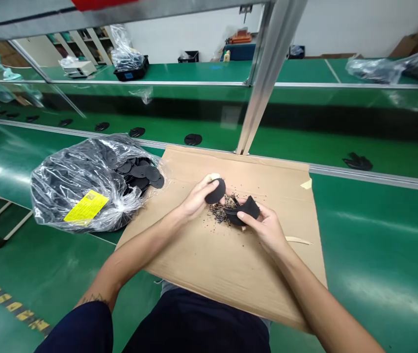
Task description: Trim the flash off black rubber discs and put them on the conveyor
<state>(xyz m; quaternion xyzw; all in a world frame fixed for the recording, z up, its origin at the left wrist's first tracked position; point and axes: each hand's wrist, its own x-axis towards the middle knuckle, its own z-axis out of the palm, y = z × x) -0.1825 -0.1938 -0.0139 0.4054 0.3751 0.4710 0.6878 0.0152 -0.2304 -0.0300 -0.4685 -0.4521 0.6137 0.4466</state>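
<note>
My left hand [198,197] is closed on a round black disc [215,191], thumb on its face, above the cardboard sheet [194,260]. Just to the right, my right hand [268,223] grips a bent black piece [244,212] between thumb and fingers. Small black bits [218,214] are scattered on the cardboard beneath and between both hands. A clear plastic bag [72,169] with a yellow label [86,206] lies at the left, its opening showing many black discs [141,172]. The fingers behind the pieces are partly hidden.
A metal post [262,93] rises behind the cardboard. Beyond the metal rail, black pieces [193,139] lie spaced along the green belt, one group [357,161] at the right. A pale strip [299,240] rests on the cardboard's right side. A black bin [131,71] stands on the far shelf.
</note>
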